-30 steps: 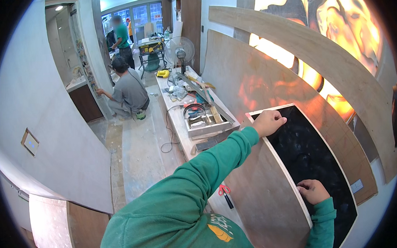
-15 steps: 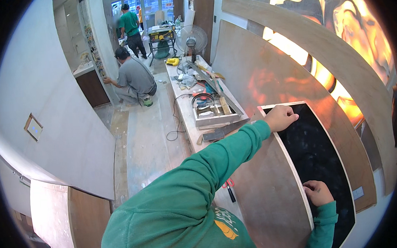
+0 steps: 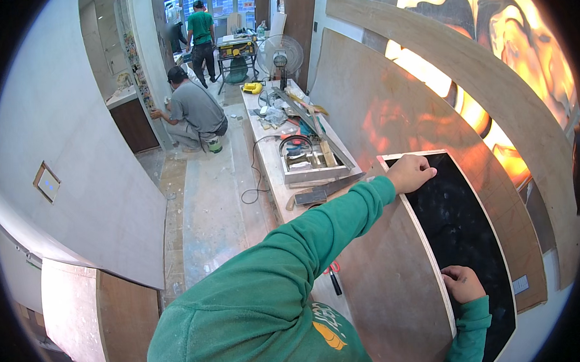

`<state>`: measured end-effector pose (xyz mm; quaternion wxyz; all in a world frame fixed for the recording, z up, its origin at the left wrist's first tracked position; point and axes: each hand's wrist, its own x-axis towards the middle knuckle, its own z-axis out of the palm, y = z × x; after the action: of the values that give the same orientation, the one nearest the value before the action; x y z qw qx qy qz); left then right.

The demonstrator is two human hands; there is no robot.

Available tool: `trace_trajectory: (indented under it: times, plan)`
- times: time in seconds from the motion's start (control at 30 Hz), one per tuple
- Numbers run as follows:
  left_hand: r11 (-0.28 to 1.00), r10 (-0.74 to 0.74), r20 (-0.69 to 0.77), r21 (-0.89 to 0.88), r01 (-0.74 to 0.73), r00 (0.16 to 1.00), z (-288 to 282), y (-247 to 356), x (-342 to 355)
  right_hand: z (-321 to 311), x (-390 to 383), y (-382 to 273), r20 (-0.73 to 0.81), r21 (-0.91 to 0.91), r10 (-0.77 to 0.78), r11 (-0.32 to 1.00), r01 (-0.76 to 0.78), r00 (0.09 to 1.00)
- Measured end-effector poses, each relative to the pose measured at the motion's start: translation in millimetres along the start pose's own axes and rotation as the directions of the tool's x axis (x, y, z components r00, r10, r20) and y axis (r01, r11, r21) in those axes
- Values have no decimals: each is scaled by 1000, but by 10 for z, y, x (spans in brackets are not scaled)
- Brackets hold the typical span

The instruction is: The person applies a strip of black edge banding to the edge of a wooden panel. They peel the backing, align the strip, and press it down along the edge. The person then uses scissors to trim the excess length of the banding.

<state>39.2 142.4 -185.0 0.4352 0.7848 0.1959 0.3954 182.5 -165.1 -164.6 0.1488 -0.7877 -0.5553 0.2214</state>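
A long plywood box (image 3: 389, 264) with a black inner face (image 3: 454, 213) fills the lower right. My left hand (image 3: 410, 172) curls over the box's pale left edge near its far end, thumb and fingers bent around the rim. Lower down on that edge, my right hand (image 3: 461, 283) has its fingers hooked at the rim. Beside the box, red-handled scissors (image 3: 333, 274) and a black-handled tool lie on the bench, partly behind my green sleeve.
A long bench (image 3: 279, 193) holds a tool tray (image 3: 315, 174), yellow power tool (image 3: 253, 87) and loose items. A fan (image 3: 280, 54) stands behind. A person in grey (image 3: 199, 111) crouches by a doorway; another in green (image 3: 201, 31) stands farther back. Large boards (image 3: 389, 107) lean right.
My view has shifted, so the scene sits higher and farther right than a second ago. The person in green has stepped and turned. Both my hands stay on the same edge.
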Motion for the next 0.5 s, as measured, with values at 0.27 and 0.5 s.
trace_trajectory:
  times: [0.27,0.5]
  plan:
    - [1000,12,-8,2,-12,1000,-6,5,-6,-2,-2,-8,-5,-18,-26,1000,26,1000]
    - [1000,10,-13,-24,-11,1000,2,4,-12,-10,-9,-43,7,-14,-18,1000,18,1000]
